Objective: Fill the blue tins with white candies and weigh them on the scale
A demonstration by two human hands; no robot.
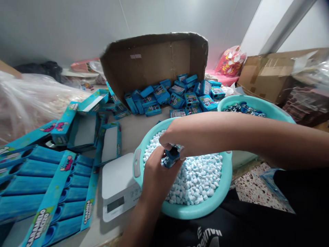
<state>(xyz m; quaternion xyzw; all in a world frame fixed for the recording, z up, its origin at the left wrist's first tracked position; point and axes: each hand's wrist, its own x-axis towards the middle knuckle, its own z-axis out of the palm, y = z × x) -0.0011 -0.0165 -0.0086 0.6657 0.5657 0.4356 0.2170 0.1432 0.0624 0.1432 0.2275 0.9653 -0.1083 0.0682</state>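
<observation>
Over a turquoise basin (196, 211) full of small white candies (197, 178), my left hand (160, 171) is closed around a blue tube (171, 158). The tube's dark open mouth faces up. My right hand (177, 135) curls over that mouth from above, its fingers bent, with a few white candies showing beneath them. Its fingertips are partly hidden, and it is close against the tube. A white kitchen scale (120, 181) stands just left of the basin, with its display at the front.
Display boxes holding blue tubes (38, 164) lie at left. Small blue boxes (177, 99) spill from a cardboard box (154, 65) behind the basin. A second turquoise basin (272, 104) with shiny metallic pieces (244, 109) sits at right, near another carton (267, 75).
</observation>
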